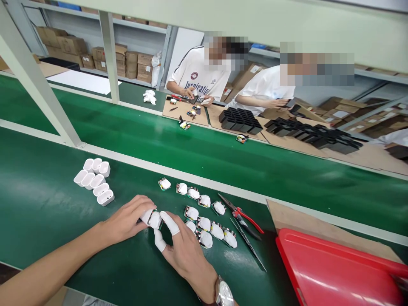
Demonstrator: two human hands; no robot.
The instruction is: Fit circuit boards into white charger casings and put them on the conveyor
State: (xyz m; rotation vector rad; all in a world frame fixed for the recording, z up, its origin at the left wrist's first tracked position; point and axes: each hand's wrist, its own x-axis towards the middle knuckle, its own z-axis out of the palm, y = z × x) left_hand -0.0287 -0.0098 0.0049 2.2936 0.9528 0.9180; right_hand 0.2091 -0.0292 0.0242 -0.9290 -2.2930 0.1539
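In front of me, a small circuit board (155,220) topped with a white lump is held between both hands. My left hand (132,216) is closed around its left side; a white surface shows there, and I cannot tell whether it is a finger cot or a housing. My right hand (185,250), with white finger cots on thumb and index finger, pinches the board's right edge. Beside that hand lie several similar boards (204,223) in loose rows. White plastic housings (92,180), open side up, stand grouped beyond my left hand.
Red-handled long-nose pliers (240,213) and metal tweezers (248,244) lie right of the boards. A red bin (334,267) stands at the right on cardboard. Across the green conveyor belt (197,146), two people handle parts beside black cases (240,120). A metal post (41,76) rises at left.
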